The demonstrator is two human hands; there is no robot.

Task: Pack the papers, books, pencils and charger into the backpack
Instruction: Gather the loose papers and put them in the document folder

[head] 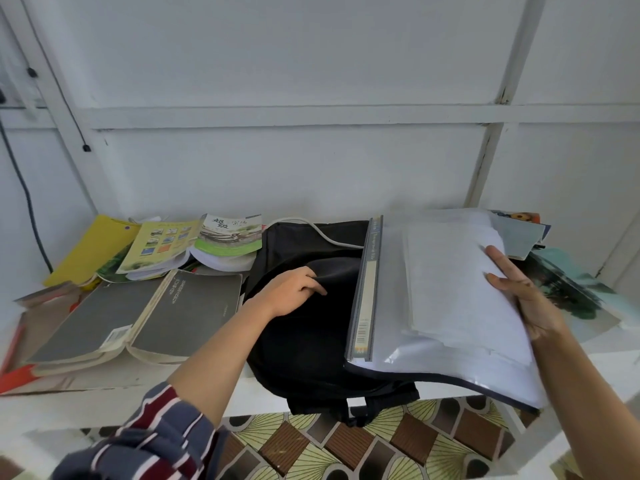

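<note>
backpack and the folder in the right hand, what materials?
Backpack: looks like soft matte black woven fabric; it creases where the left hand pinches it.
Folder: probably thin clear plastic, glossy; papers show through, glare at its lower corner, and it bends in the right hand.

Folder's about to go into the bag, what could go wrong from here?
1. The folder is held by the right hand at one edge only; it sags, so loose papers may slide out.
2. The left hand holds just one part of the backpack opening, so the folder's corner could catch the rim.
3. The white cable lies across the backpack and may snag.
</note>
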